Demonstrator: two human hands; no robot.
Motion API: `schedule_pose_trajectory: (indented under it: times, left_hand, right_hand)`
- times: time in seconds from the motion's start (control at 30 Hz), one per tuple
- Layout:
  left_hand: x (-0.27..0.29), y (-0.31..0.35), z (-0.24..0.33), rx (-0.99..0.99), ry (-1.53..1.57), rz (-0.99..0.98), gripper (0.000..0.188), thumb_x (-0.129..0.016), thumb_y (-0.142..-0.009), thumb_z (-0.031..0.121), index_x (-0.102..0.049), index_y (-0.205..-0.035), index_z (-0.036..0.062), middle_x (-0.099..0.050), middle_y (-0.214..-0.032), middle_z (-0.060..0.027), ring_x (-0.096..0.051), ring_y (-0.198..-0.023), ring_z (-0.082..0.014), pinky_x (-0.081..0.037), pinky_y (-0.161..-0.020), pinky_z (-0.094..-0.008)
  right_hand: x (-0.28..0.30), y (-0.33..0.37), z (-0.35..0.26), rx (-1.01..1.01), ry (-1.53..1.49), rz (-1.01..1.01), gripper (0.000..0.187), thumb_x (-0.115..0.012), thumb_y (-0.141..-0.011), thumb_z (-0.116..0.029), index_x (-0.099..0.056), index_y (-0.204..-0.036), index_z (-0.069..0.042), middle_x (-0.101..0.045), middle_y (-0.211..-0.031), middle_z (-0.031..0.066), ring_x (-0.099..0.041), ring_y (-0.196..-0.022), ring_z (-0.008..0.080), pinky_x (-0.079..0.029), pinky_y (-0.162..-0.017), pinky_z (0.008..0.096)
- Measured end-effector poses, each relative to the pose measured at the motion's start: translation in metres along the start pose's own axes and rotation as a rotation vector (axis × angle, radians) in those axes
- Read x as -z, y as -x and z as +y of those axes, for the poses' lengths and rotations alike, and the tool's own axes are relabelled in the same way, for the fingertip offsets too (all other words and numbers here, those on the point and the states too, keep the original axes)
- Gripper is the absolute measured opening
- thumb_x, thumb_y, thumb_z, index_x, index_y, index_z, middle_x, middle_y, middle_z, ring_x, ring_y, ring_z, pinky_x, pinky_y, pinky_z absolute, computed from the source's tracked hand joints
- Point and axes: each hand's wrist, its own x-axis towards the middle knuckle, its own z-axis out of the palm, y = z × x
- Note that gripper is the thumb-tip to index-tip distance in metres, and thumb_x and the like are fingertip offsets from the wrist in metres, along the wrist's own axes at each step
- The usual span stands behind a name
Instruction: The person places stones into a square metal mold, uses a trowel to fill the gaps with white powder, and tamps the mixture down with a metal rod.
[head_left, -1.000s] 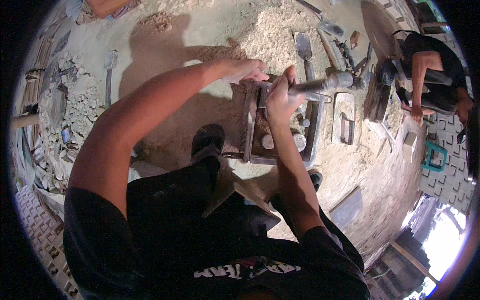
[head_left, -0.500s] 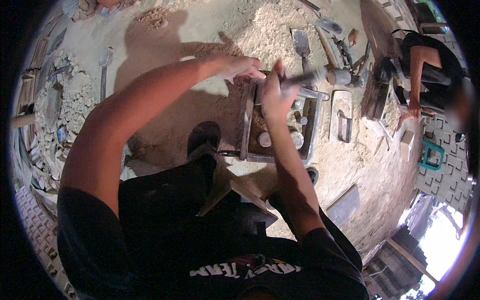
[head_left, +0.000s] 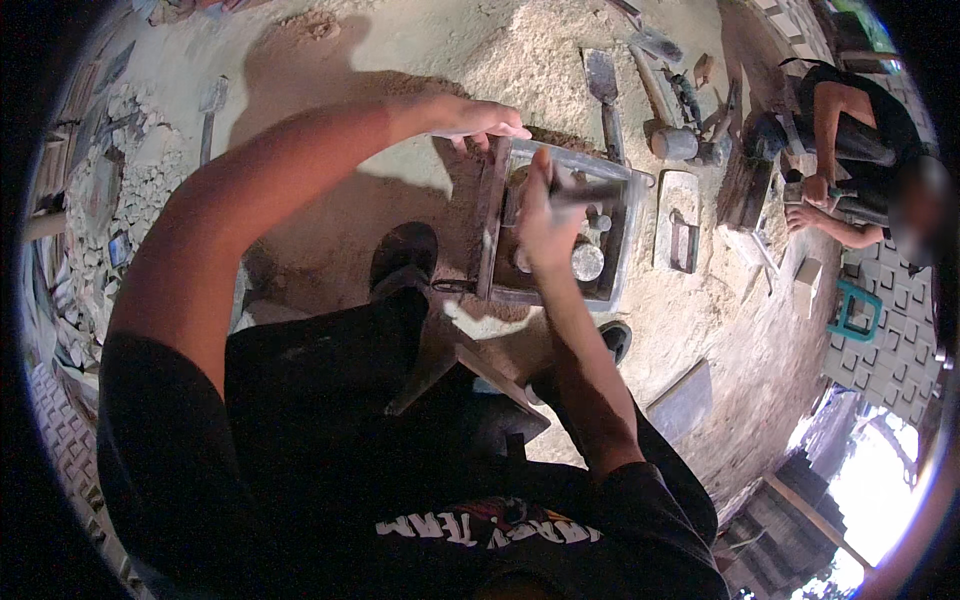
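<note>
Fingers of the right hand are closed around a dark tool, thumb lying upward along the grip; from my remote seat, the tool is smeared by blur, so I cannot make out its far end or its exact shape. It is above a rectangular frame on the dusty floor, in front of the wearer's feet.

I see the left hand at the frame's upper left corner, fingers bent downward. Their tips are partly out of sight, so I cannot tell whether they grip the rim or only rest near it.

Inside the frame I find a pale round block near the lower right, with a smaller knob above it. Another round block is mostly covered by the right wrist. The fist and the tool hide much of the middle, and shadow makes the fill hard to read.

Just right of the frame is a pale flat board with a handle. At the far right sits a co-worker, face blurred, both hands on something too small for me to identify.
</note>
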Motion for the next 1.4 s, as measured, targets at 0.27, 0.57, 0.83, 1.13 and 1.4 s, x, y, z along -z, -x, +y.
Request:
schedule_pose_trajectory:
  times: [0.27, 0.57, 0.83, 1.13, 1.4]
  left_hand:
    - [0.006, -0.010, -0.006, 0.048, -0.054, -0.045, 0.078, -0.018, -0.088, 0.062, -0.020, -0.150, 0.0150, -0.017, -0.157, -0.0068, -0.035, -0.131, -0.0363, -0.034, -0.105, -0.0539]
    - [-0.001, -0.008, -0.006, 0.083, -0.066, -0.017, 0.075, -0.022, -0.088, 0.061, -0.024, -0.150, 0.0184, -0.019, -0.156, -0.0083, -0.041, -0.128, -0.0372, -0.036, -0.103, -0.0532]
    - [0.003, -0.022, -0.011, 0.060, -0.085, 0.024, 0.073, -0.037, -0.088, 0.065, -0.031, -0.146, 0.0220, -0.034, -0.147, -0.0133, -0.048, -0.120, -0.0369, -0.042, -0.095, -0.0527]
    - [0.001, -0.010, -0.003, 0.056, -0.141, 0.028, 0.070, -0.034, -0.091, 0.061, -0.032, -0.147, 0.0195, -0.031, -0.149, -0.0140, -0.047, -0.120, -0.0377, -0.044, -0.093, -0.0519]
    - [-0.004, -0.002, 0.010, 0.079, -0.235, 0.028, 0.069, -0.021, -0.091, 0.053, -0.025, -0.149, 0.0147, -0.019, -0.155, -0.0115, -0.037, -0.132, -0.0384, -0.040, -0.101, -0.0536]
  right_hand:
    - [0.018, 0.038, -0.012, -0.106, 0.135, -0.112, 0.035, -0.050, -0.099, -0.025, -0.049, -0.069, -0.006, -0.045, -0.058, -0.0022, -0.039, -0.053, 0.0052, -0.031, -0.049, 0.0237]
    - [0.049, 0.068, -0.038, -0.157, 0.068, -0.205, 0.029, -0.049, -0.096, -0.018, -0.050, -0.073, -0.001, -0.050, -0.060, 0.0020, -0.044, -0.056, 0.0100, -0.035, -0.052, 0.0265]
    - [0.062, 0.081, -0.026, -0.215, -0.103, -0.054, 0.041, -0.049, -0.099, -0.028, -0.051, -0.067, -0.003, -0.048, -0.057, 0.0032, -0.044, -0.053, 0.0134, -0.037, -0.051, 0.0303]
    - [0.049, 0.083, -0.050, -0.177, -0.098, 0.049, 0.037, -0.046, -0.100, -0.024, -0.051, -0.070, -0.003, -0.045, -0.058, -0.0001, -0.040, -0.054, 0.0093, -0.032, -0.051, 0.0249]
    - [0.045, 0.075, -0.035, -0.067, -0.304, 0.028, 0.034, -0.049, -0.098, -0.018, -0.047, -0.067, -0.004, -0.044, -0.056, -0.0005, -0.038, -0.052, 0.0069, -0.031, -0.048, 0.0258]
